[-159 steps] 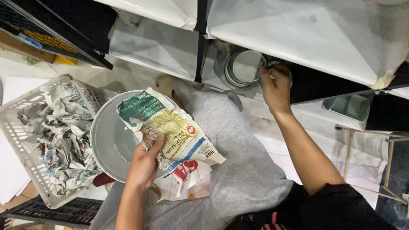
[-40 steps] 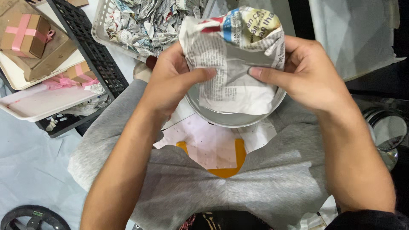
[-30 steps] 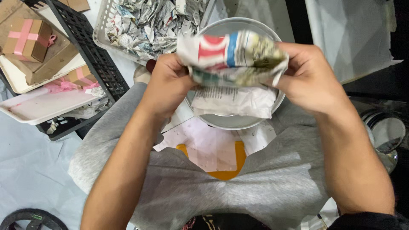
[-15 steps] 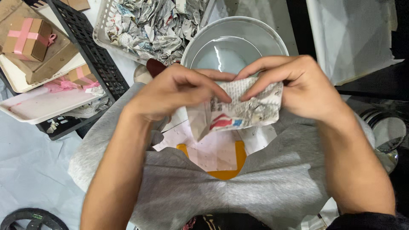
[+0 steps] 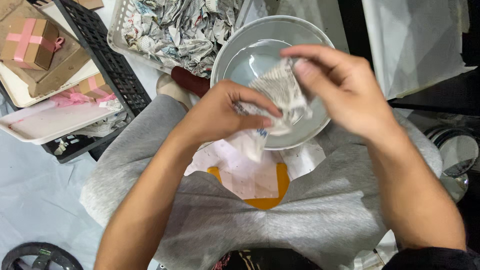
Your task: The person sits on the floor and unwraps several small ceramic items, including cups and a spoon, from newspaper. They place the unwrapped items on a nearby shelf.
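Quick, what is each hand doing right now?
Left hand: closed, pinching the crumpled newspaper piece over the bowl.
Right hand: fingers curled, gripping the same newspaper piece from the other side.

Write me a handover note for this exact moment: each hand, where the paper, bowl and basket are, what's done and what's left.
Left hand: pinching the crumpled newspaper piece.
Right hand: gripping the same piece from the other side.
Grey bowl: on the lap, directly under the paper; it looks empty.
White basket: beyond the bowl, filled with crumpled newspaper scraps.
Done: paper scrunched small.
Left: it is not yet let go.
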